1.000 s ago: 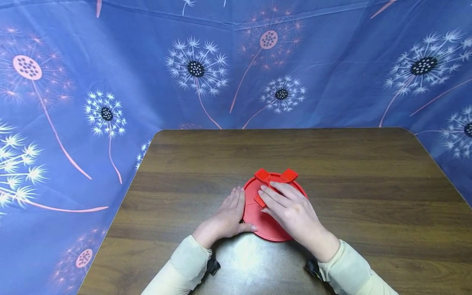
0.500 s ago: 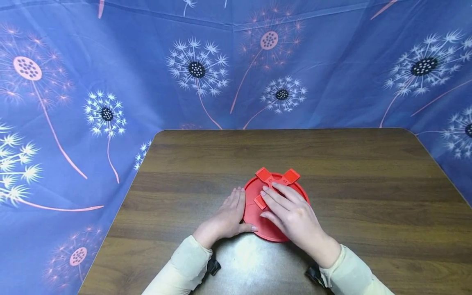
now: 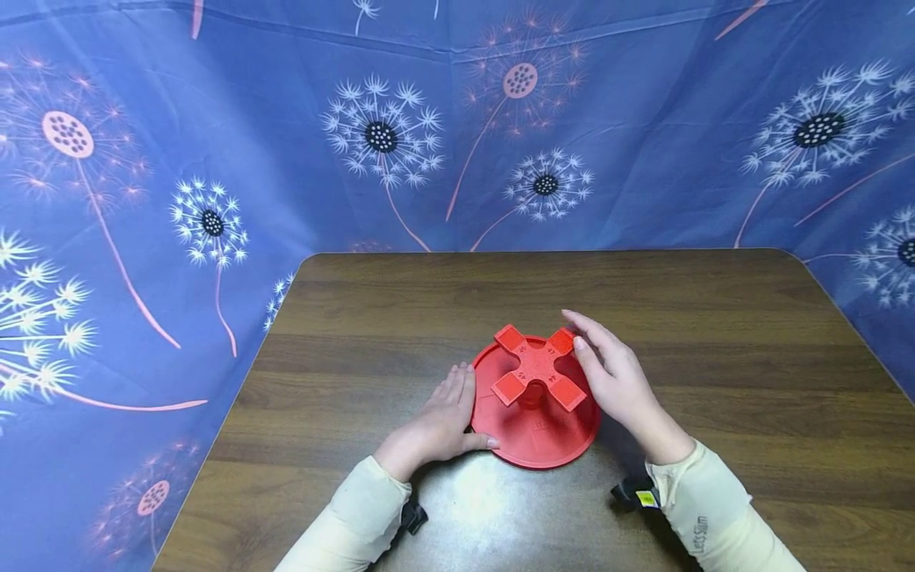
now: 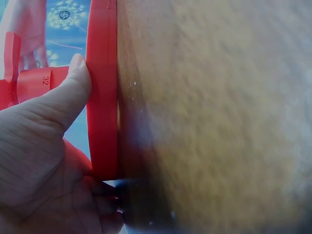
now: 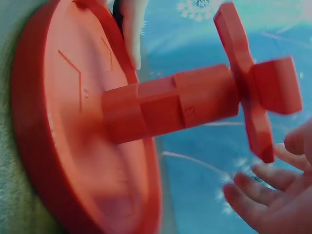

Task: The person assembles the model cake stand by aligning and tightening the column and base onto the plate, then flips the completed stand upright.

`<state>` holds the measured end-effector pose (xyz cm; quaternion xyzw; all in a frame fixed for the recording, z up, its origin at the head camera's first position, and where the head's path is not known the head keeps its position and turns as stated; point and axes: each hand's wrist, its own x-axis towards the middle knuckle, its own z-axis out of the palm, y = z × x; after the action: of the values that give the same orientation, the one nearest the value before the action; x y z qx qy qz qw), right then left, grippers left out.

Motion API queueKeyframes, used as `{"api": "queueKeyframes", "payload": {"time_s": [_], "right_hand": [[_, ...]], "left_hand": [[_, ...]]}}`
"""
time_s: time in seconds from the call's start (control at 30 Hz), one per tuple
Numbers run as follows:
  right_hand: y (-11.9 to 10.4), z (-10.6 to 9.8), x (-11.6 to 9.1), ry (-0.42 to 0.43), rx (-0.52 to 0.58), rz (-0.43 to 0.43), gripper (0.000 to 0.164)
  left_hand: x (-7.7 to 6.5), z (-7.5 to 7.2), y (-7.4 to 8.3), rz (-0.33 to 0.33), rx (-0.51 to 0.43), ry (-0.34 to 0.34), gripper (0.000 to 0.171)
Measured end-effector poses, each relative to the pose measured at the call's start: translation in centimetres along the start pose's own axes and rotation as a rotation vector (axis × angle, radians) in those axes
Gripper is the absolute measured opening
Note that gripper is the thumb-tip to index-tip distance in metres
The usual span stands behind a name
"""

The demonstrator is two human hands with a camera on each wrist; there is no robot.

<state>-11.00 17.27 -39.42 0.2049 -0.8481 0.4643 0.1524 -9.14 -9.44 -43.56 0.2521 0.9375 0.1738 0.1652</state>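
Observation:
A red round base (image 3: 529, 454) lies on the table. From its middle rises a post (image 5: 165, 105) marked with numbers, and a four-armed red cross piece (image 3: 536, 363) caps the post. My left hand (image 3: 439, 417) rests against the base's left side with straight fingers; in the left wrist view, the thumb (image 4: 73, 92) lies over the rim. To the right of the cross piece is my right hand (image 3: 618, 373), fingers spread and loosely bent, holding nothing. Its fingertips are beside one arm of the cross; whether they touch it I cannot tell.
The brown wooden table (image 3: 729, 357) extends around the base on all sides. Behind it hangs a blue cloth (image 3: 643, 175) with a dandelion print. A black strap (image 3: 632, 494) is on the right wrist, another (image 3: 413, 516) on the left.
My right hand has come off the top of the cross piece and moved right, uncovering all its arms. The left hand and the base have stayed in place.

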Motion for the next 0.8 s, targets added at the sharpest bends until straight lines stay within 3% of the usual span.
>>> {"api": "queueKeyframes", "payload": {"time_s": [0.1,0.2,0.43,0.6,0.8], "right_hand": [[1.1,-0.1,-0.3,-0.108,0.167,0.091,0.042],[1.5,-0.3,-0.5,-0.158,0.282,0.126,0.043],[1.3,-1.2,-1.0,-0.139,0.243,0.164,0.043],[1.4,-1.6,-2.0,-0.095,0.304,0.179,0.036],[1.0,-2.0,-3.3,-0.101,0.333,0.208,0.033]], "left_hand": [[0.0,0.1,0.0,-0.003,0.004,-0.003,0.109],[0.1,0.1,-0.1,-0.003,0.002,-0.007,0.110],[-0.1,-0.1,0.1,-0.017,-0.013,-0.023,0.109],[-0.1,-0.1,0.1,-0.027,-0.022,-0.031,0.109],[0.0,-0.1,0.0,-0.028,-0.020,-0.031,0.109]]}}
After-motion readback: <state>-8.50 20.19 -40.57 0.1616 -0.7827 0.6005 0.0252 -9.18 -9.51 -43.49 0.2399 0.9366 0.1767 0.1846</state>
